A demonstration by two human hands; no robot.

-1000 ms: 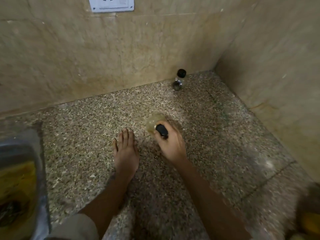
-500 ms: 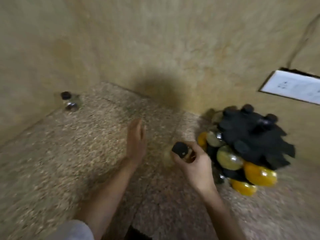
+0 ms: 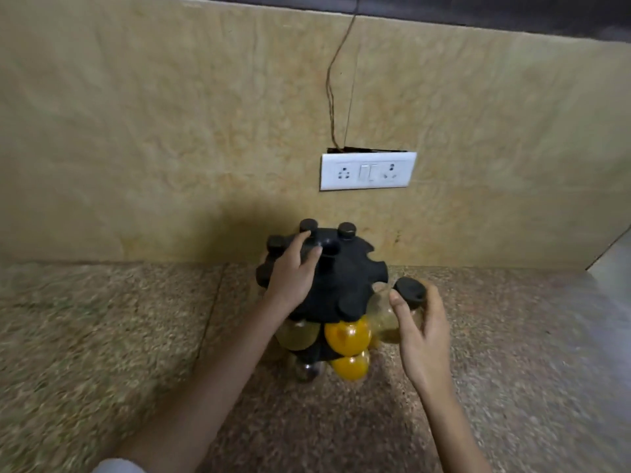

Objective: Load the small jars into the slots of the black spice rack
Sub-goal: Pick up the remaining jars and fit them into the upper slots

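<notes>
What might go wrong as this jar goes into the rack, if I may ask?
1. The right hand grips the jar at its black cap; the clear body could slip onto the stone counter.
2. The left hand only rests atop the black spice rack, so a sideways push may turn or tip it.
3. The jar could bump the orange jars hanging just below.

Dim warm light — shadow pools on the wall [image 3: 239,230], counter [image 3: 85,336] edges seemingly motion-blurred.
</notes>
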